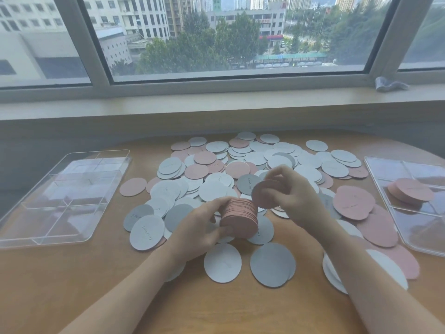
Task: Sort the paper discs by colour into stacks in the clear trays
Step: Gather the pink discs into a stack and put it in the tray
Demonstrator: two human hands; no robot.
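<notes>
I have my left hand (199, 225) curled round a thick stack of pink discs (239, 218), holding it edge-up just above the table (216, 309) so the pile stays square. My right hand (292, 191) pinches one more pink disc (266, 194) beside the stack's top — I judge it is about to join. Loose pink, white and grey discs (252, 160) lie heaped behind (most still unsorted). The right tray (409, 247) already holds some pink ones; the left tray (60, 242) looks bare.
</notes>
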